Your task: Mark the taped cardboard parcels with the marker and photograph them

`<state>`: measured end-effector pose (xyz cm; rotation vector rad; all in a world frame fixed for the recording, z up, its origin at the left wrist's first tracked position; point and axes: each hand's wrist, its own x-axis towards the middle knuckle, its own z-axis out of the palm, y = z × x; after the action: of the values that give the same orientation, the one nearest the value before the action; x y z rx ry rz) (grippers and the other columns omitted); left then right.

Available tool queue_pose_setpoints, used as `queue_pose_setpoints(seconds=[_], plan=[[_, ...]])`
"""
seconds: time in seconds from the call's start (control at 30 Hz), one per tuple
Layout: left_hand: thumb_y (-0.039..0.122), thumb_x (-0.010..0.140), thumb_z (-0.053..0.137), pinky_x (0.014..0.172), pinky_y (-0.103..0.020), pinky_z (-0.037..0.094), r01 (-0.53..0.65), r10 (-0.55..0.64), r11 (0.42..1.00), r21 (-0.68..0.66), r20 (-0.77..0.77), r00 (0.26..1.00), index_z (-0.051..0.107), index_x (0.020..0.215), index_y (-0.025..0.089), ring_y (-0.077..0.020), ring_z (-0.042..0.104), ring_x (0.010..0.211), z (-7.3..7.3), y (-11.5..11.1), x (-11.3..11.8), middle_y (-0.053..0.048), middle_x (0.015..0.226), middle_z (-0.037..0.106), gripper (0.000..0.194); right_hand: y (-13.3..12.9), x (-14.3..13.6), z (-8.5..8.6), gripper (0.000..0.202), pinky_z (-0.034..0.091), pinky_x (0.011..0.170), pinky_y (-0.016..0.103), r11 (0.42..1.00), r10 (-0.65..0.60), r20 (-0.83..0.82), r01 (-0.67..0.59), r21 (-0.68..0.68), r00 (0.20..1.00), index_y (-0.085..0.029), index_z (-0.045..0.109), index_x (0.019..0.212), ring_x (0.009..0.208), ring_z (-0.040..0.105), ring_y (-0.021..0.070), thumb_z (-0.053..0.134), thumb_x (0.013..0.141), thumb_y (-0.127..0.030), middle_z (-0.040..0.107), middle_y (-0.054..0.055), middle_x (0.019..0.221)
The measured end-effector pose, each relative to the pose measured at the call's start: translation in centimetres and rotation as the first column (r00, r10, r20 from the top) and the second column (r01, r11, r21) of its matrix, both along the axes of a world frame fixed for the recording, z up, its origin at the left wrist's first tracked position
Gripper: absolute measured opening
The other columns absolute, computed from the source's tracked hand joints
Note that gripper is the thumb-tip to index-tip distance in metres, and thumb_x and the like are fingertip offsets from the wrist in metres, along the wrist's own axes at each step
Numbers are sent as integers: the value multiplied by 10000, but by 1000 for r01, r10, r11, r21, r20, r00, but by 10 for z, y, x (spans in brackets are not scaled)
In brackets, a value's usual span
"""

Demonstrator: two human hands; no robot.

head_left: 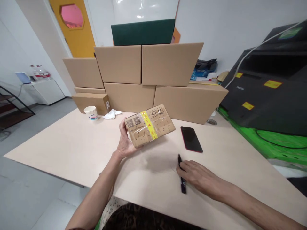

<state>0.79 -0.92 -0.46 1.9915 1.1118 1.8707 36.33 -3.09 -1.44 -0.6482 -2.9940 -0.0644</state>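
Observation:
My left hand (124, 143) grips a small cardboard box (161, 124) by its left end and underside, holding it tilted above the table. Clear tape, a yellow printed strip, printed codes and recycling marks cover the face turned to me. Lower right, my right hand (195, 174) has its fingers closed on a black marker pen (183, 186). The pen lies at or just above the tabletop; I cannot tell whether it touches. Beyond that hand, a dark phone with a red edge (191, 139) rests flat on the table.
Stacked cardboard boxes (130, 97) line the back of the pale table (59, 140), with a dark green box (144, 33) on top. A paper cup (91, 112) and crumpled tissue (111, 114) stand back left. A large black machine (268, 80) is at the right.

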Motion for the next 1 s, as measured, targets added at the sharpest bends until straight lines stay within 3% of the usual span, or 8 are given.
queue_pose_setpoints(seconds=[0.1, 0.2, 0.3, 0.4, 0.5, 0.63, 0.83, 1.0], plan=[[518, 459, 985, 1234, -589, 320, -3, 3, 1000, -10, 1, 1000, 162, 1573, 277, -418, 378, 1462, 1, 0, 2, -178, 1547, 297, 1406, 5, -1, 9, 338, 591, 777, 410, 999, -19, -123, 23, 26, 992, -219, 634, 1034, 847, 725, 261, 456, 864, 13, 737, 99, 953], [525, 473, 983, 1235, -586, 323, 2, -2, 1000, 3, -29, 1000, 152, 1583, 266, -422, 388, 1457, 3, 1, 3, -189, 1549, 286, 1410, 5, -5, 26, 158, 527, 553, 326, 984, -167, -366, 135, -112, 916, -253, 537, 893, 580, 637, 204, 502, 894, -99, 649, 12, 712], [536, 514, 967, 1218, -583, 359, 0, 5, 999, 37, -130, 992, 121, 1603, 270, -415, 408, 1439, 5, 4, 3, -189, 1535, 287, 1405, 2, -10, 45, 137, 433, 433, 259, 921, -370, -656, 163, -355, 658, -269, 506, 839, 449, 520, 136, 591, 941, -236, 559, -50, 616], [543, 550, 950, 1189, -603, 393, -15, 24, 999, 38, -236, 971, 93, 1622, 283, -413, 425, 1413, 8, 7, 3, -185, 1520, 296, 1397, 1, -18, 59, 52, 480, 470, 261, 884, -449, -816, 47, -465, 363, -250, 641, 943, 488, 578, 136, 640, 959, -300, 613, -34, 656], [541, 564, 942, 1154, -622, 425, -26, 30, 1000, 18, -307, 951, 62, 1630, 295, -412, 448, 1376, 12, 7, 2, -189, 1508, 305, 1405, -1, -31, 72, 92, 519, 507, 270, 885, -445, -861, -27, -464, 246, -241, 723, 996, 537, 636, 142, 653, 969, -294, 689, -3, 736], [552, 568, 938, 1129, -623, 452, -38, 46, 999, 32, -317, 947, 47, 1632, 297, -407, 463, 1352, 13, 7, 4, -194, 1500, 312, 1411, -4, -54, 88, 28, 534, 569, 270, 966, -257, -942, 96, -241, 216, -234, 726, 925, 581, 659, 139, 701, 923, -222, 726, 2, 755], [607, 583, 913, 1148, -643, 438, -68, 94, 993, 93, -314, 945, 92, 1632, 297, -419, 440, 1389, 7, 10, 2, -178, 1506, 316, 1368, 3, -72, 90, 124, 557, 616, 239, 994, -20, -904, 107, 29, 428, -221, 672, 926, 633, 694, 132, 652, 903, -101, 730, -1, 765], [611, 583, 918, 1161, -658, 418, -57, 85, 993, 101, -299, 950, 92, 1640, 280, -431, 427, 1409, 4, 11, -3, -200, 1507, 314, 1382, 3, -65, 81, 157, 528, 580, 236, 978, -75, -936, 207, -3, 344, -234, 660, 923, 595, 656, 119, 636, 896, -82, 707, -10, 762]])
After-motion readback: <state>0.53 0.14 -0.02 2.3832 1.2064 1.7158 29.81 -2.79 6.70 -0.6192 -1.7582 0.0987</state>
